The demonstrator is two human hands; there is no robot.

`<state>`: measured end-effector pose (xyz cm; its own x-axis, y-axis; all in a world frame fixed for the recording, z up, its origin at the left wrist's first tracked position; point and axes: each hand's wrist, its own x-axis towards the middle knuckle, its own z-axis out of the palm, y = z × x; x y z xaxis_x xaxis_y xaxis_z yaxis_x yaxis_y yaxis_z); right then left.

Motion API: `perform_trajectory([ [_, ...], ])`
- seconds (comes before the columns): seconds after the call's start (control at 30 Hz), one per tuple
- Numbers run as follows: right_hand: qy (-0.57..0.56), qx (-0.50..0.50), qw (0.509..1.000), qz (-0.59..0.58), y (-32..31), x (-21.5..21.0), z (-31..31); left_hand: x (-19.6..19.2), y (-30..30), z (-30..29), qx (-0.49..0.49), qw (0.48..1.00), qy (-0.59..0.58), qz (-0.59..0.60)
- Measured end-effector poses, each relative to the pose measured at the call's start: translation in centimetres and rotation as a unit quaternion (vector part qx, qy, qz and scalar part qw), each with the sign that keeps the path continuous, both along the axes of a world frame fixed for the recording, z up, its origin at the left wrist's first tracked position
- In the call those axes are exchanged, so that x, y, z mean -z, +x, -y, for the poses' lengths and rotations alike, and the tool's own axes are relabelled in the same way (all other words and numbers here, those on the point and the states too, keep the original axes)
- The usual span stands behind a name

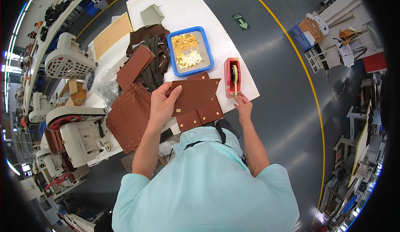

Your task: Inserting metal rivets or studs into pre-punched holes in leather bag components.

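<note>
The brown panel [198,94] is up off the table, near the person's body, with small pale squares [178,110] stuck close to its edges. The left hand [162,103] has it by its left edge, thumb laid over the top and the other fingers tucked out of sight beneath. Under it, more brown pieces [191,120] with pale squares of their own lie at the table's near edge. To the right stands a red tape dispenser [228,80], and the right hand [243,106] is at its near end, thumb and forefinger drawn close together; from here I can't tell whether tape is pinched between them. Beyond the panel sits a blue-rimmed tray [196,70] scattered with shiny gold pieces [188,51]. Left of the tray are dark strips [155,57], a small brown stack [135,66] leaning across them and a larger, fanned brown pile [130,117] nearer the person. All this rests on the white table [183,3], with pale sewing machines [73,57] off to the left.
</note>
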<state>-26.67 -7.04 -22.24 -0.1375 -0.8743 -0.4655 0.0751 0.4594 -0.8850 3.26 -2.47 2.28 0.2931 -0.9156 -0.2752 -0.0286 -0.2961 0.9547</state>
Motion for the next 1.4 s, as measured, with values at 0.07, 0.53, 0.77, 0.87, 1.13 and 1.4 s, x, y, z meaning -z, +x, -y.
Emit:
perform_trajectory([
  [0.07, 0.01, 0.049, 0.993, 0.107, -0.1, -0.3, 0.1, 0.1, 0.0, -0.1, -0.001, 1.0, -0.001, 0.002],
  [0.53, -0.05, -0.02, 0.994, -0.09, 0.0, 0.7, 0.5, 0.6, -0.4, -0.3, 0.006, 0.999, -0.006, 0.041],
  [0.77, -0.131, -0.032, 0.954, -0.268, -0.9, 1.9, 0.7, 0.2, -0.7, -0.5, 0.01, 1.0, -0.007, 0.025],
  [0.87, -0.025, 0.008, 0.972, -0.235, -1.2, 0.8, 0.0, 1.2, -0.5, -0.7, 0.014, 1.0, -0.024, -0.012],
  [1.13, -0.094, -0.227, 0.959, 0.141, 9.3, -20.1, -2.1, 1.6, -2.6, -1.2, 0.036, 0.993, -0.036, -0.103],
  [1.4, -0.095, -0.237, 0.951, 0.174, 11.4, -20.7, -2.5, -0.2, -3.3, -1.9, 0.05, 0.998, -0.035, 0.001],
])
